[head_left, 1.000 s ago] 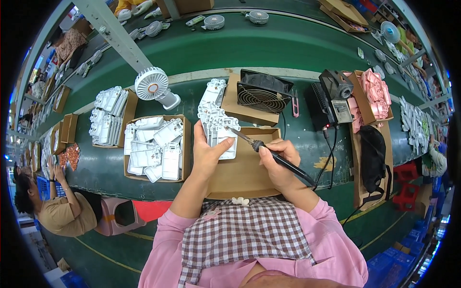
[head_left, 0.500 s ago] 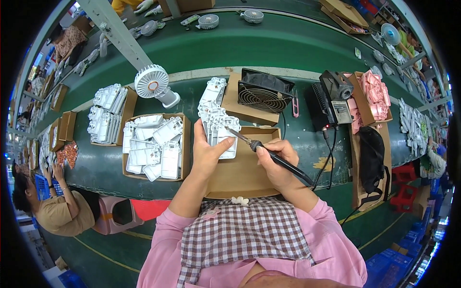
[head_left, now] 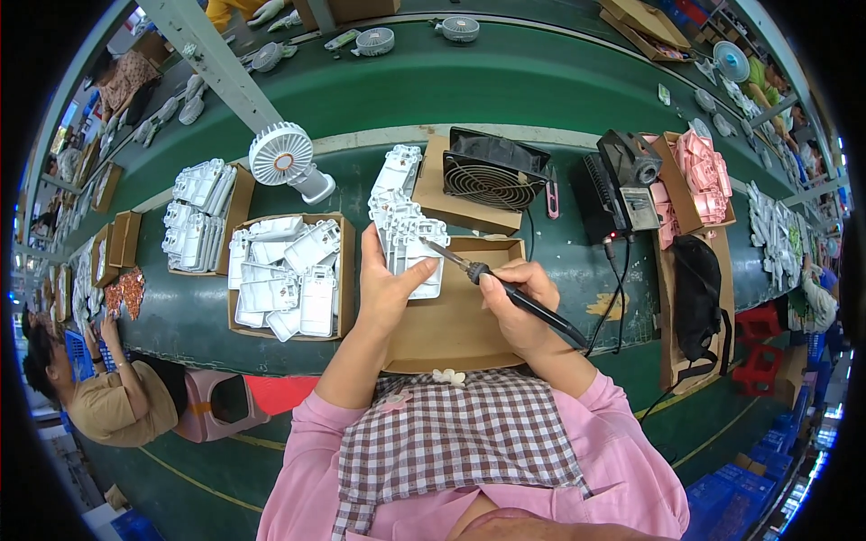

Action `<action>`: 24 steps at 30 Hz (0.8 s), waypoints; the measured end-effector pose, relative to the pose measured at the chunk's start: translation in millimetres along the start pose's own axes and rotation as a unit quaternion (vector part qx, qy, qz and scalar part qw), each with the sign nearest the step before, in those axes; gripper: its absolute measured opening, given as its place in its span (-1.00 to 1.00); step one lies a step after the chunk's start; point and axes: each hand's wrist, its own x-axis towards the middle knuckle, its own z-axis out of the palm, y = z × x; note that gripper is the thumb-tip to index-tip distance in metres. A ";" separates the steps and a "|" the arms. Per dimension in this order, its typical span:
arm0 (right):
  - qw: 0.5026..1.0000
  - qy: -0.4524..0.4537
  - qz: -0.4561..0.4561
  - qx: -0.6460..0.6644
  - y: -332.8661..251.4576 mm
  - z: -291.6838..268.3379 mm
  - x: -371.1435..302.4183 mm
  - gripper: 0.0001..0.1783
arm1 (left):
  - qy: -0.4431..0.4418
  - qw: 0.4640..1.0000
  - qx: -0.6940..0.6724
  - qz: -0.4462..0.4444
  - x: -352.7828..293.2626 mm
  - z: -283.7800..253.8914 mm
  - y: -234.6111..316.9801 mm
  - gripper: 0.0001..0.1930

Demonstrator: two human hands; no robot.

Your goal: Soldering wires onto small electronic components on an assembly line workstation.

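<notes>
My left hand (head_left: 386, 287) is closed round a white plastic fan housing (head_left: 422, 281), thumb across its front edge. More white housings (head_left: 395, 185) lie just behind and partly beneath it, and how they overlap is hard to tell. In my right hand (head_left: 521, 302) is a soldering iron (head_left: 545, 313), gripped like a pen. Its metal tip points left and meets the upper part of the held housing; the exact contact spot is too small to make out. Below both hands is an open shallow cardboard box (head_left: 469, 329).
Boxes of white housings (head_left: 311, 298) stand left, beside a white handheld fan (head_left: 281, 155). Behind my hands sits a black cooling fan (head_left: 496, 171); to the right are a soldering station (head_left: 606, 203) and pink housings (head_left: 704, 180). A co-worker (head_left: 122, 397) sits far left.
The fans on the green conveyor have slid a little to the left. My hands, the housing and the soldering iron hold nearly the same position. The co-worker's hands at left have shifted slightly.
</notes>
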 end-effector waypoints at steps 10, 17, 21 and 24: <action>0.994 0.031 -0.071 0.072 4.6 -4.7 -4.4 -0.83 | -0.023 1.000 -0.015 -0.010 -0.7 -0.5 0.9 -0.18; 0.993 -0.005 -0.093 0.066 6.2 -6.4 -7.9 -0.81 | -0.030 0.998 -0.061 0.009 -0.5 -7.3 -2.5 -0.37; 0.997 0.009 -0.072 0.031 4.7 -4.5 -7.2 -0.82 | 0.012 0.999 -0.014 0.028 -2.3 -4.5 -5.0 -0.37; 0.998 0.012 -0.058 -0.003 2.8 -2.5 -5.5 -0.83 | 0.031 0.997 0.043 0.064 -2.8 -1.4 -5.5 -0.37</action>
